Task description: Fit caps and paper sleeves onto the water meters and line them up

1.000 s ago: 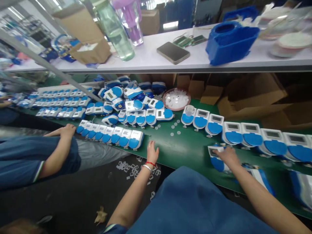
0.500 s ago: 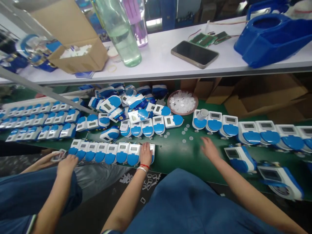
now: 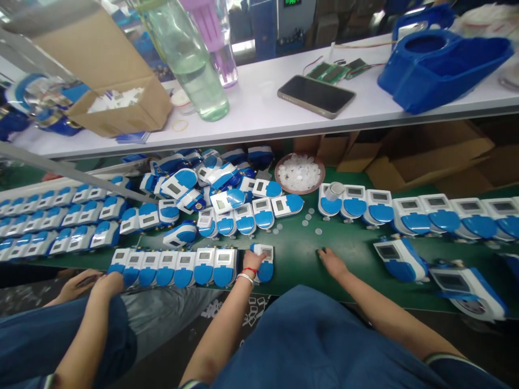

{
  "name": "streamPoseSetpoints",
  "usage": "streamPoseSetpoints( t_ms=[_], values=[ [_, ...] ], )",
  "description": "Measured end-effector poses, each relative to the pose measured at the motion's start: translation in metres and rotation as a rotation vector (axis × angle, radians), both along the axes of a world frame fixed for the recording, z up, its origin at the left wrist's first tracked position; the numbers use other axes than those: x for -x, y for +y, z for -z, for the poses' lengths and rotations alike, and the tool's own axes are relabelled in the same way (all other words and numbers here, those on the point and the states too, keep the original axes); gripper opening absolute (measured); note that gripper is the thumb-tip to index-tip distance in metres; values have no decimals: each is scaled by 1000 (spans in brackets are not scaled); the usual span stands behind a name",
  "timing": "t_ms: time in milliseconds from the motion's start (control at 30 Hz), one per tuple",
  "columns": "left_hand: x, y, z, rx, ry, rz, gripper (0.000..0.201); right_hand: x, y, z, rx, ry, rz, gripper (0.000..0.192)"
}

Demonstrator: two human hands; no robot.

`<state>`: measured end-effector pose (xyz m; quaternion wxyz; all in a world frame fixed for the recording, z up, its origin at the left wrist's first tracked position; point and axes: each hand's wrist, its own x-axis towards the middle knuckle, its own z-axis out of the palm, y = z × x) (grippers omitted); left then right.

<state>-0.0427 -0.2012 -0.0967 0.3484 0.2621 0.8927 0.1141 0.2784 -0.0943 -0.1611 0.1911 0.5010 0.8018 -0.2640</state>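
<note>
Left hand [image 3: 252, 263] clamped over the near left corner of a blue-and-white meter [image 3: 263, 261], which sits at the near edge of the green bench [image 3: 348, 281], right at the end of the near row of meters [image 3: 174, 266] and just apart from the last one. Right hand [image 3: 330, 260] lying flat and empty on bare green, fingers relaxed, nothing gripped, with a few loose white discs [image 3: 310, 221] just beyond. Biggest risk from here, probably: meter so close to the near edge that a sloppy nudge tips it off onto the floor, or a hard shove into the row knocks the neighbours out of line like dominoes. Co-worker's hand [image 3: 106, 282] at the far left end of the same row too, so pushes from both ends could buckle it. Meter's long axis runs near to far, screen end pointing away, blue round cap toward the body, same as the rest. Slightly skewed against the row, though hard to be sure under the fingers.
</note>
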Motion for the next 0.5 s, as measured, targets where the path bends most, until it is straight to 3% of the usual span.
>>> streamPoseSetpoints(
  t_ms=[133, 233, 367, 500],
  values=[
    [-55, -4, -26, -194, -99, 159, 67, -38, -18, 4, 14, 128, 162, 30],
    [-113, -3, -36, -420, -292, 353, 79, -59, -16, -8, 16, 295, 339, 30],
    [-180, 4, -26, -491, -453, 580, 79, -89, 5, -46, -10, 511, 490, 29],
    [-213, 3, -11, -507, -501, 680, 66, -107, 19, -88, 3, 629, 382, 28]
  ],
)
